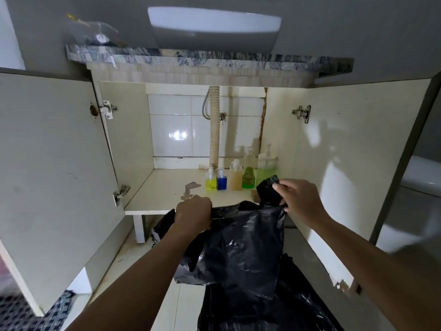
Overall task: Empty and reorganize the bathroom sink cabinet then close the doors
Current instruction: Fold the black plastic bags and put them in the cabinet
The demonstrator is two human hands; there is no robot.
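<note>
- A black plastic bag [245, 249] fills the lower centre of the frame, nearest the camera, hanging in front of the cabinet's open mouth with more black plastic pooled on the floor below it.
- The left hand [193, 215] grips the bag's top edge with curled fingers, at the centre of the frame; the right hand [298, 199] pinches a bunched handle further right. Held apart like this, the two hands seem to be spreading the bag's mouth (probably to take in or give up cabinet contents).
- The cabinet shelf [157, 194] sits mid-frame, and both doors [55, 177] stand swung wide, so closing them is not yet done.
- Five bottles line the shelf's back right, beside the corrugated drain hose [214, 130]: a yellow bottle [211, 181], a blue bottle [221, 181], an amber bottle [235, 177], a green bottle [248, 173] and a pale green pump bottle [265, 168]. Grouped in a row, they look already sorted.
- The green bottle carries a label, but its writing is too small to read; no other text is legible.
</note>
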